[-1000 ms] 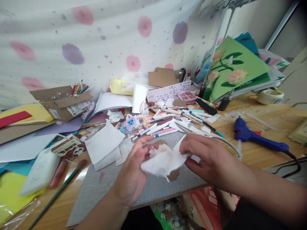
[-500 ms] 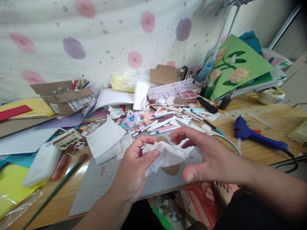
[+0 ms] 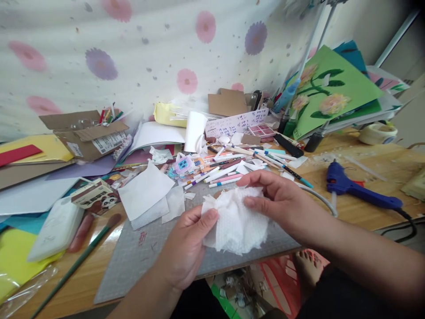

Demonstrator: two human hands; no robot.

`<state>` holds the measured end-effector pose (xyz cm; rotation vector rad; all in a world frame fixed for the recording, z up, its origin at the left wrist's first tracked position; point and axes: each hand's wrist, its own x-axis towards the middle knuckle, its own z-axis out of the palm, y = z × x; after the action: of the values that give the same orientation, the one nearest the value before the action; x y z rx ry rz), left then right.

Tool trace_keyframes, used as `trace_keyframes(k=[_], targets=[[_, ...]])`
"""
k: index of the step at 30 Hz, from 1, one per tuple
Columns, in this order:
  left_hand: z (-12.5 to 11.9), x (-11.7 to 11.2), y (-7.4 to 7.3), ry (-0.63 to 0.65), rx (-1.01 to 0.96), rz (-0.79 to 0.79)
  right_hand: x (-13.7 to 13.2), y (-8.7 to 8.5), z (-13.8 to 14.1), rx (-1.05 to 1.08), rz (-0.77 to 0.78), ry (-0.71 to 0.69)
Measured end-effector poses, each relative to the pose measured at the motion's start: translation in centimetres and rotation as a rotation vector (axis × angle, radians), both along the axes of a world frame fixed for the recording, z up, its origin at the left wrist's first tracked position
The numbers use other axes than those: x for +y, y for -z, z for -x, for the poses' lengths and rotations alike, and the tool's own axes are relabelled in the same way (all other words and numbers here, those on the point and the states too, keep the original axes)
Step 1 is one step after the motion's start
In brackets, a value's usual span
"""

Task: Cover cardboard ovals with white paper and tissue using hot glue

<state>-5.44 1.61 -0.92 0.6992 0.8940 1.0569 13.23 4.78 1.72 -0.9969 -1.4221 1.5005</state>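
A crumpled white tissue (image 3: pixel 241 223) with a dimpled texture and ragged edges is held up over the grey cutting mat (image 3: pixel 133 252). My left hand (image 3: pixel 186 241) pinches its left side, thumb on top. At the upper right, my right hand (image 3: pixel 282 201) grips it between thumb and fingers. Behind the tissue, a bit of brown cardboard (image 3: pixel 217 194) shows on the mat, mostly hidden. White paper sheets (image 3: pixel 146 190) lie on the mat to the left of my hands.
Several markers (image 3: pixel 229 170) lie heaped beyond the mat. A blue glue gun (image 3: pixel 361 188) rests at the right with its cable. On the left are a long green brush (image 3: pixel 78 261), a white box-like object (image 3: pixel 56 230) and an open cardboard box (image 3: pixel 89 135).
My right hand, open and apart from the tissue before, has closed on its right part. The tissue is spread wider and hangs lower between both hands.
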Motion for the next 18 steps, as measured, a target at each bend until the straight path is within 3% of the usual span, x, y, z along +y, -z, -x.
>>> trace_keyframes(k=[4, 6, 8, 11, 13, 14, 16, 18], targets=[[-0.2, 0.0, 0.1, -0.035, -0.047, -0.056, 0.2, 0.4, -0.3, 0.14, 0.126, -0.022], [-0.3, 0.0, 0.1, -0.025, -0.074, -0.055, 0.4, 0.8, -0.6, 0.07, 0.093, -0.011], [-0.5, 0.0, 0.3, -0.028, -0.077, -0.063, 0.6, 1.0, -1.1, -0.147, -0.112, 0.126], [-0.9, 0.0, 0.5, -0.073, 0.003, -0.107, 0.1, 0.4, -1.6, -0.48, -0.737, 0.358], [-1.3, -0.1, 0.5, -0.098, 0.055, -0.126, -0.8, -0.3, -1.5, -0.59, -1.038, 0.282], [-1.5, -0.2, 0.5, -0.1, 0.071, -0.128, -1.3, -0.7, -1.3, -0.625, -1.086, 0.189], [-1.9, -0.3, 0.3, -0.095, 0.091, -0.131, -2.1, -1.2, -0.6, -0.715, -1.042, 0.053], [-2.3, -0.5, 0.1, -0.096, 0.117, -0.15, -2.4, -1.2, 0.1, -0.802, -0.956, 0.02]])
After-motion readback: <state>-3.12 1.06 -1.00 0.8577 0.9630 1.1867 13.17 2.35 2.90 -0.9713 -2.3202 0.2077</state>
